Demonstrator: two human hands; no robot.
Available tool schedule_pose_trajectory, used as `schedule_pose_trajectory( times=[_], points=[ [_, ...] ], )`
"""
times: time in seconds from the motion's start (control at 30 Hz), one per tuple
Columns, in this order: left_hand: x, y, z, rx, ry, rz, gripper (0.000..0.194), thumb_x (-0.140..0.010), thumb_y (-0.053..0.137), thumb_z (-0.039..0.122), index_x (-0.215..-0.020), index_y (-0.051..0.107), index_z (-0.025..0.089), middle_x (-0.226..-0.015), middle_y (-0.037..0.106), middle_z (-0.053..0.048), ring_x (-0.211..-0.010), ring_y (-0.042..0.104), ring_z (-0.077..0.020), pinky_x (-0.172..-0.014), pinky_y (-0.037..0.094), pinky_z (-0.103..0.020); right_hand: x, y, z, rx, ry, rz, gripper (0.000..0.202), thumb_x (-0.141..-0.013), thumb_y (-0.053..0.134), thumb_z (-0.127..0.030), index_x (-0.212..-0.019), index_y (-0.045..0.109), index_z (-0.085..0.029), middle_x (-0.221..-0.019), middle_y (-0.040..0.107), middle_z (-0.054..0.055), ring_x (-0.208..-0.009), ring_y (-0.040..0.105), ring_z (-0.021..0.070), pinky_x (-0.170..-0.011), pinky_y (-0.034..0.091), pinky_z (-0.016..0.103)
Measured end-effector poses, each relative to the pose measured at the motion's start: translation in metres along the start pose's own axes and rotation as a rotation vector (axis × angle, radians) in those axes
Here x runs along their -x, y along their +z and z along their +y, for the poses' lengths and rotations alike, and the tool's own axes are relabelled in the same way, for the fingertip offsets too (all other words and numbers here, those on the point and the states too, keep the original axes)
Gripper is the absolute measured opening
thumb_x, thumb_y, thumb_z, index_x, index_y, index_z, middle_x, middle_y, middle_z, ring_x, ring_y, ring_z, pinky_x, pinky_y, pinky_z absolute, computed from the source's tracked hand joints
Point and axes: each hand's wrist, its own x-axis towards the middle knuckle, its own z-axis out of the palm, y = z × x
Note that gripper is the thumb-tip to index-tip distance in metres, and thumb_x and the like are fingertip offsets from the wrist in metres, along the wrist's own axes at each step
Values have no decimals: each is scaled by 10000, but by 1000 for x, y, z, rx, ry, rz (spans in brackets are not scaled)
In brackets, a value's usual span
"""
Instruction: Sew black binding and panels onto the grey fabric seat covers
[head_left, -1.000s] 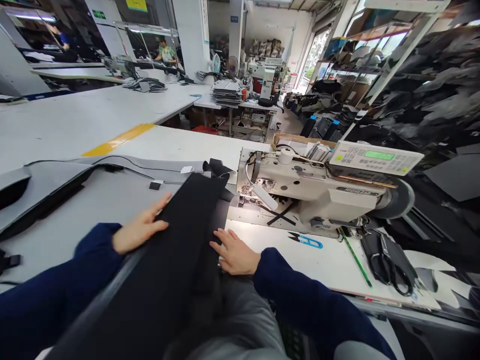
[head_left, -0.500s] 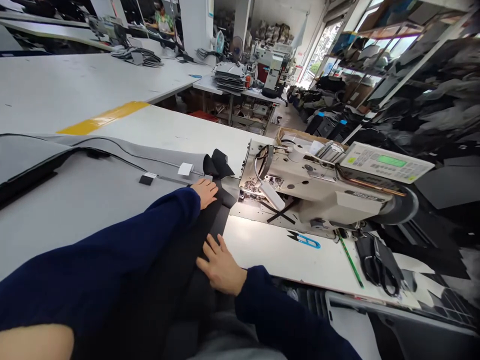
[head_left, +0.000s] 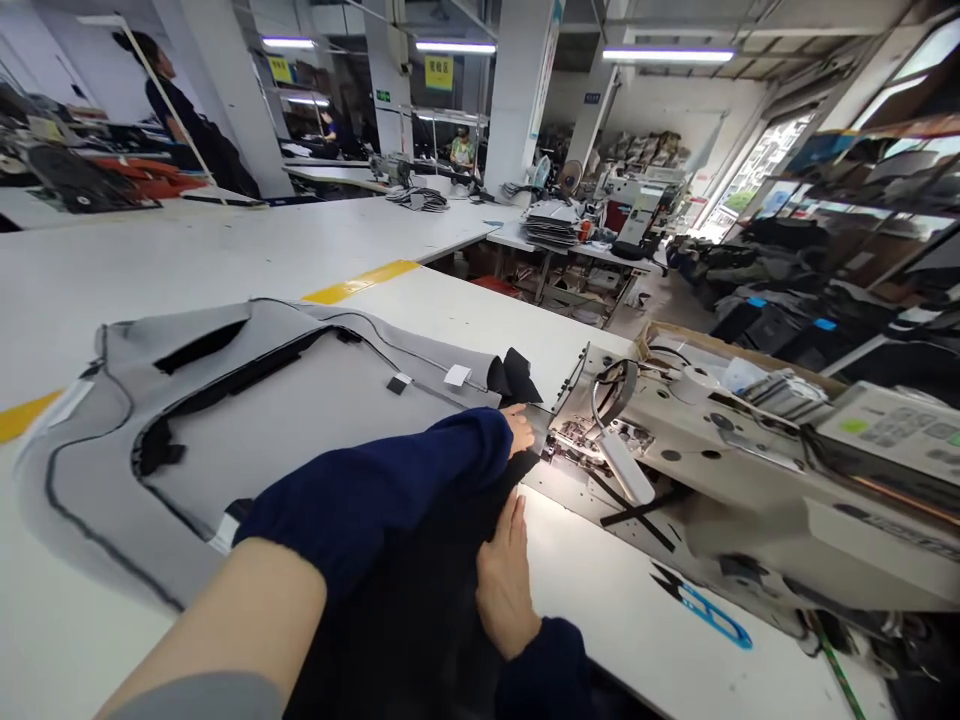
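Observation:
My left hand (head_left: 520, 430) lies palm down on the fabric close to the needle area of the sewing machine (head_left: 600, 440), its fingers stretched out flat. Lower down, my right hand (head_left: 508, 572) rests flat along the right edge of the black fabric (head_left: 427, 570), fingers extended and close together. This black piece reaches to the machine's bed and hangs towards my body. Joined or lying against it on the left is a large grey padded cover (head_left: 337, 385) with dark piping, white tags and black strips. A rolled black flap (head_left: 520, 375) stands at its far corner.
Blue thread snips (head_left: 709, 612) lie on the white table (head_left: 600, 570) right of my hands. A lamp (head_left: 624, 465) on a bent neck hangs before the machine head. Black strips cross on the machine bed. Behind are stacked pieces (head_left: 551, 222) and people at other tables.
My view has lifted and swung left, showing more of the grey cover. My right hand has moved forward along the black fabric's edge and straightened its fingers; the fabric's end is nearer the needle.

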Motion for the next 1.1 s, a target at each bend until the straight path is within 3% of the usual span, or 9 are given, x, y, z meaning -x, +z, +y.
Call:
schedule_pose_trajectory(
  times=[0.07, 0.2, 0.37, 0.5, 0.57, 0.63, 0.73, 0.93, 1.1],
  points=[
    [-2, 4, 2, -6, -1, -1, 156, -837, 566, 247, -912, 660, 148, -961, 650, -96, -953, 508, -223, -962, 288, -400, 7, -2, -2, 15, 78, 62, 353, -676, 425, 69, -891, 665, -77, -1562, 4, 119, -1372, -169, 453, -1054, 233, 716],
    [2, 6, 5, -8, -35, -11, 156, -832, 569, 222, -944, 619, 126, -959, 641, -120, -965, 507, -232, -820, 344, -381, 13, -8, -1, -4, 5, 41, 295, -670, 410, 67, -729, 635, -113, -1568, -6, 70, -1404, -111, 413, -1106, 198, 660],
    [2, 7, 17, 63, -115, -110, 275, -751, 631, 137, -1016, 572, 95, -1014, 624, -121, -1036, 477, -247, -848, 337, -389, 14, -8, 1, -32, -34, -88, 373, -653, 375, 72, -781, 668, -119, -1524, 220, 125, -1428, 83, 349, -1135, 200, 610],
    [4, 9, 23, 105, -136, -124, 424, -652, 704, 106, -1048, 554, 93, -1016, 619, -122, -1032, 484, -261, -821, 370, -390, 18, -4, -1, -100, -5, -107, 520, -677, 371, 54, -1059, 662, -145, -1496, 299, 90, -1433, 107, 287, -1141, 270, 550],
    [6, 10, 22, 132, -143, -113, 394, -691, 673, 116, -1065, 550, 106, -1014, 619, -107, -1031, 488, -246, -809, 379, -363, 20, -3, -2, -101, -21, -109, 497, -690, 396, 32, -1057, 666, -167, -1491, 313, 66, -1434, 100, 280, -1142, 270, 548],
    [9, 11, 20, 164, -149, -94, 247, -804, 572, 166, -1046, 567, 119, -999, 620, -92, -1003, 501, -220, -800, 385, -334, 21, -3, -3, -60, -58, -126, 388, -699, 427, 16, -923, 694, -156, -1489, 316, 73, -1429, 105, 301, -1147, 238, 560],
    [12, 12, 14, 213, -153, -66, 210, -900, 429, 217, -998, 595, 132, -980, 620, -77, -930, 517, -189, -814, 388, -309, 21, -8, -5, 9, -88, -156, 250, -720, 483, -4, -786, 690, -128, -1492, 305, 108, -1418, 122, 333, -1148, 195, 561],
    [12, 19, 6, 247, -145, -96, 160, -859, 485, 214, -941, 593, 130, -951, 633, -82, -894, 531, -200, -771, 383, -303, 19, -20, -10, -16, -64, -235, 109, -748, 614, -111, -815, 701, -108, -1556, 98, 134, -1422, 5, 376, -1139, 119, 569],
    [8, 21, 6, 196, -159, -129, 161, -866, 510, 275, -887, 592, 138, -944, 652, -91, -955, 537, -228, -759, 348, -323, 15, -26, -11, -29, -37, -295, 129, -787, 622, -167, -860, 710, -107, -1560, 58, 139, -1427, -16, 353, -1153, 73, 532]
  ],
)
